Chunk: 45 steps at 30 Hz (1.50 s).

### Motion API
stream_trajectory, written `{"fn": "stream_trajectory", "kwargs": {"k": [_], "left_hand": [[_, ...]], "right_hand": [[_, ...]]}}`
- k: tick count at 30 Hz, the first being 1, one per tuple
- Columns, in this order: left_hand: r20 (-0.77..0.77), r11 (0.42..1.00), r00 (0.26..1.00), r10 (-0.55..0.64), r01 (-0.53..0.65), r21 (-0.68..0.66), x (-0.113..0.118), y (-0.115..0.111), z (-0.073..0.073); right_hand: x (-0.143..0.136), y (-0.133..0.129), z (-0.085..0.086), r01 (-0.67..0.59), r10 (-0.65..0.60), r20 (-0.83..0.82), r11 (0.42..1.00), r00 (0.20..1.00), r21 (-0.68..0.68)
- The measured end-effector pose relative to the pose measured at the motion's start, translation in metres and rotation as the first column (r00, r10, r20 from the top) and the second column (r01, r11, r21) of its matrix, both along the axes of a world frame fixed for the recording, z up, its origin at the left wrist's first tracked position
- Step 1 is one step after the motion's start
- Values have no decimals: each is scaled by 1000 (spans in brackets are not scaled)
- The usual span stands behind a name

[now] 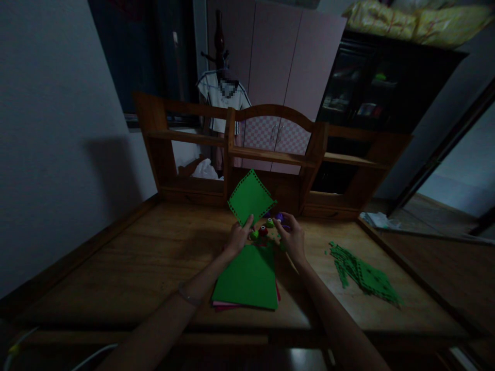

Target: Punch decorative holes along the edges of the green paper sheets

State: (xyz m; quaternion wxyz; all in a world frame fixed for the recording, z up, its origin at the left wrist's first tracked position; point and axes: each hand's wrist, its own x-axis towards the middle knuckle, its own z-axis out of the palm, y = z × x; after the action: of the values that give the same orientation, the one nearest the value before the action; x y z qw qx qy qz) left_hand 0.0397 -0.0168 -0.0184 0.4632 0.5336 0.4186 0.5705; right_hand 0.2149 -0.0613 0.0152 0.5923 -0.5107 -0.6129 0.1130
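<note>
My left hand [240, 238] is closed on the lower corner of a green paper sheet [250, 198], held up tilted like a diamond with small holes punched along its edges. My right hand [293, 239] is closed, with thumb and fingers around a small purple craft punch [280, 217]; part of it is hidden by the fingers. Between the hands stand a red punch [263, 231] and a light green punch [269, 222], with another green punch [254, 235] beside my left hand. Below lies a stack of green paper [247, 278] with pink and red sheets showing underneath.
A pile of punched green paper pieces [367, 281] lies on the wooden desk [174, 268] at the right. Along the desk's back edge runs a wooden shelf unit [270, 152]. White cables [95, 354] hang at the lower left.
</note>
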Motion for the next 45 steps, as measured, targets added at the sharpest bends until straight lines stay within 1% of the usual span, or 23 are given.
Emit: {"fn": "stream_trajectory", "kwargs": {"k": [3, 6, 10, 13, 15, 19, 23, 26, 28, 30, 33, 36, 39, 42, 45], "left_hand": [[9, 1000, 1000, -5, 5, -7, 0, -1, 2], [24, 1000, 1000, -2, 2, -15, 1, -4, 5], [14, 999, 1000, -8, 8, -32, 1, -6, 8], [-9, 1000, 1000, -5, 5, -27, 0, -5, 6], [5, 1000, 1000, 1, -1, -27, 0, -3, 4], [42, 1000, 999, -13, 14, -22, 1, -1, 1], [23, 1000, 1000, 2, -1, -24, 1, -1, 1], [5, 1000, 1000, 3, -3, -28, 0, -1, 3], [5, 1000, 1000, -6, 6, -20, 0, -1, 3], [14, 1000, 1000, -11, 11, -8, 0, -1, 3], [22, 1000, 1000, 4, -4, -6, 0, 1, 1], [19, 1000, 1000, 4, -4, -12, 0, 1, 0], [16, 1000, 1000, 9, -9, -14, 0, 0, 1], [24, 999, 999, 30, -29, -38, 0, -3, 5], [30, 998, 999, 25, -23, -62, 0, -5, 8]], "right_hand": [[2, 1, -1, 29, -29, 63, 1000, 998, 10], [4, 3, -5, 42, -39, 170, 999, 985, -12], [7, 6, -12, 8, 25, 357, 996, 934, -90], [6, 6, -16, -27, 70, 443, 994, 894, -103], [6, 6, -17, -44, 87, 455, 993, 886, -106], [6, 8, -18, -51, 111, 433, 988, 894, -148], [7, 12, -21, -45, 115, 405, 983, 907, -178], [5, 12, -21, -91, 156, 414, 981, 897, -174], [3, 10, -18, -101, 154, 443, 985, 883, -141], [3, 6, -13, -66, 96, 469, 995, 878, -81], [10, 0, 0, 72, -85, 478, 996, 874, 45], [31, -3, 13, 223, -279, 454, 959, 846, 174], [58, 0, 18, 357, -430, 430, 902, 794, 242], [77, 5, 15, 425, -492, 429, 871, 758, 246], [83, 9, 10, 436, -498, 449, 867, 742, 242]]}}
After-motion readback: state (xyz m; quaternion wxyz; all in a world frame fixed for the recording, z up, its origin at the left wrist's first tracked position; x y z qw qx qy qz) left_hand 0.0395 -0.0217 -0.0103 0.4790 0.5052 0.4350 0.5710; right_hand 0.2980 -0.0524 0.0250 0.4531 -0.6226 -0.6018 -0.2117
